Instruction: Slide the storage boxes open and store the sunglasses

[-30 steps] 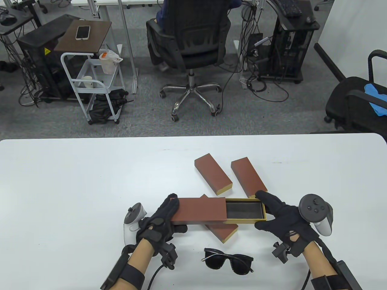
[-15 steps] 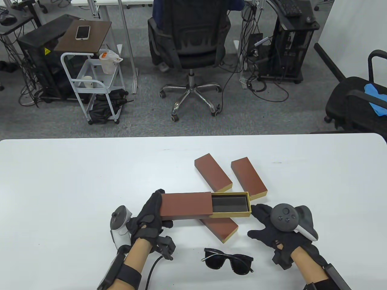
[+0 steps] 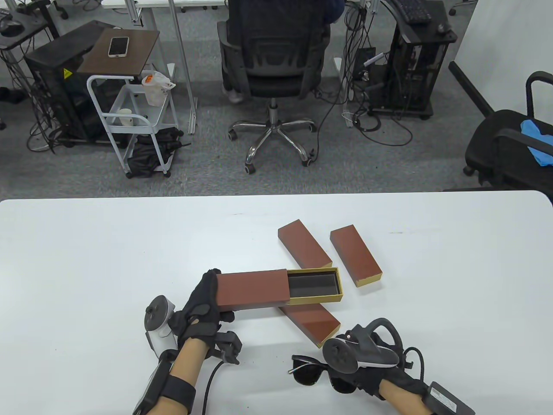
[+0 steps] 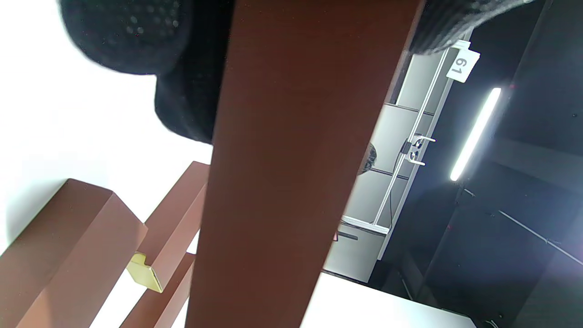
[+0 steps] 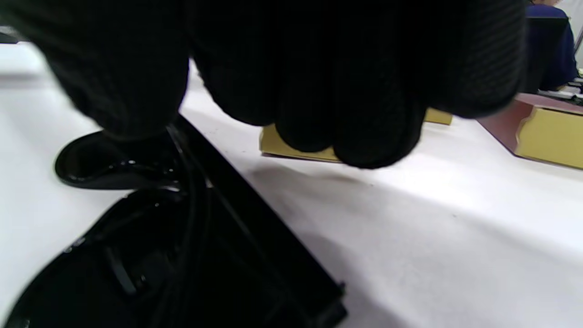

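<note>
**Four boxes on the table, one slid open in your left hand**

One storage box (image 3: 276,289) is held above the table (image 3: 86,259), its brown sleeve (image 3: 252,290) pushed to your left and its gold-edged tray (image 3: 315,285) sticking out to the right, dark lining showing. Your left hand (image 3: 201,309) grips the sleeve's left end, fingers curled over the far edge and thumb under the near side. A closed box (image 3: 313,322) lies slantwise just beneath the tray, and two more closed boxes (image 3: 304,248) (image 3: 355,256) lie side by side farther back.

The sunglasses (image 3: 309,371) rest folded near the table's front edge, lenses dark. Your right hand (image 3: 367,378) is down on their right half, fingers curled over the frame in the right wrist view; whether they actually pinch it, I cannot tell. Its tracker (image 3: 358,352) hides most of the hand from above.
</note>
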Motion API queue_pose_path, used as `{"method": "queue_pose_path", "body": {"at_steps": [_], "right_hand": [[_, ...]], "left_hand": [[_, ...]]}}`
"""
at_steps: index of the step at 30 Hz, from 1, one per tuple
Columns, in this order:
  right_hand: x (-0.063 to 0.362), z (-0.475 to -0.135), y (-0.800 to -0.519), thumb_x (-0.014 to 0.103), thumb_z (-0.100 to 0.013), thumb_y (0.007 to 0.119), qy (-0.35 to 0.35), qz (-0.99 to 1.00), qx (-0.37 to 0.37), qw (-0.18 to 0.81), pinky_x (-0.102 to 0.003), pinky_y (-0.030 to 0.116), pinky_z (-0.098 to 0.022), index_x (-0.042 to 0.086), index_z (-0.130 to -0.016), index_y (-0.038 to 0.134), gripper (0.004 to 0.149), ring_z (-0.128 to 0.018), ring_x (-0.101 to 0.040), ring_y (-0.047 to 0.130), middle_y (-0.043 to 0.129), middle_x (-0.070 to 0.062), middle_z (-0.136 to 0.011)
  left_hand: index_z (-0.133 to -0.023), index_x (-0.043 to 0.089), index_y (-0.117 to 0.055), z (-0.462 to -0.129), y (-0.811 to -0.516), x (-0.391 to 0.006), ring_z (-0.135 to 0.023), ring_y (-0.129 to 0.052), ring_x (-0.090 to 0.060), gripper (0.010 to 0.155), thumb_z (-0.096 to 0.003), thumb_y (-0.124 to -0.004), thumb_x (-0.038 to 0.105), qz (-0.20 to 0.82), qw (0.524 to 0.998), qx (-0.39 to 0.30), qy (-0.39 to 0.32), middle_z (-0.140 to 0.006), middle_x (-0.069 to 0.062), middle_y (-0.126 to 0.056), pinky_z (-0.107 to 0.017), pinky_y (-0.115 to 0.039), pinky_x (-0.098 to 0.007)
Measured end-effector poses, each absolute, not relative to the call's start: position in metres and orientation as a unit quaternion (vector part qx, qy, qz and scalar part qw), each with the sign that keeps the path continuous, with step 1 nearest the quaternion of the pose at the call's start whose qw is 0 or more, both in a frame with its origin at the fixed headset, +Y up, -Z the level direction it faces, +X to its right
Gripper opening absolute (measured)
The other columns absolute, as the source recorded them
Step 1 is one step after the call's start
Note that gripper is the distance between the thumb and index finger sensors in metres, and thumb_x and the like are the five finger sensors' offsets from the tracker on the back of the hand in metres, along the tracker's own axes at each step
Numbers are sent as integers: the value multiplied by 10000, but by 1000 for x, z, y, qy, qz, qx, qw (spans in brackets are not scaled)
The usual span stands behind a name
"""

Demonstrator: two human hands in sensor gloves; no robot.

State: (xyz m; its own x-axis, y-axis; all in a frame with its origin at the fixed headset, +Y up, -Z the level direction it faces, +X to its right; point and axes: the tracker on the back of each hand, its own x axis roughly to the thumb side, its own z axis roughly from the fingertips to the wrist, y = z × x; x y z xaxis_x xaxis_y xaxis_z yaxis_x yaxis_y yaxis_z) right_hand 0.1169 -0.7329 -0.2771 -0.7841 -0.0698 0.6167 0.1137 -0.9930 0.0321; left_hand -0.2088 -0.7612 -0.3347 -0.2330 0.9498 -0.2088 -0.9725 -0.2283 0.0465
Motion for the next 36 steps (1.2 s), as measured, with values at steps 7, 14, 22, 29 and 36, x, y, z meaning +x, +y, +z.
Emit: {"method": "queue_pose_path", "body": {"at_steps": [7, 14, 22, 29, 36], "right_hand": [[108, -272, -740, 456, -249, 933, -34, -938, -339, 67, -453, 880, -357, 248, -632, 925, 436, -428, -275, 1049, 1028, -80, -612], [103, -270, -747, 395, -272, 930, -48, -934, -344, 78, -447, 877, -346, 243, -627, 922, 386, -395, -258, 1042, 1029, -76, -578], [103, -269, -730, 356, -280, 930, -24, -935, -348, 68, -460, 847, -365, 247, -646, 911, 382, -413, -267, 1003, 1000, -81, -594], [117, -276, -675, 339, -287, 915, 41, -938, -337, 74, -473, 824, -398, 263, -665, 901, 386, -452, -275, 975, 974, -80, -625], [135, -288, -606, 333, -295, 901, 121, -945, -288, 99, -479, 815, -414, 262, -675, 895, 387, -471, -281, 966, 963, -85, -643]], "left_hand": [[-1095, 190, -510, -334, -760, -208, -505, -997, -263, 766, -507, -643, 663, 776, 621, -70, 84, -790, -99, -902, -334, -837, -421], [-1096, 186, -510, -334, -762, -205, -510, -995, -272, 766, -506, -643, 656, 778, 618, -76, 80, -792, -117, -899, -343, -835, -431], [-1099, 185, -498, -333, -764, -202, -527, -991, -276, 765, -508, -638, 650, 780, 614, -85, 82, -804, -117, -890, -360, -833, -437], [-1101, 185, -492, -333, -765, -201, -538, -989, -278, 763, -510, -629, 648, 780, 614, -89, 84, -812, -116, -885, -369, -832, -440], [-1103, 184, -485, -332, -766, -195, -547, -987, -280, 762, -511, -623, 644, 780, 613, -103, 76, -819, -116, -881, -377, -831, -443]]}}
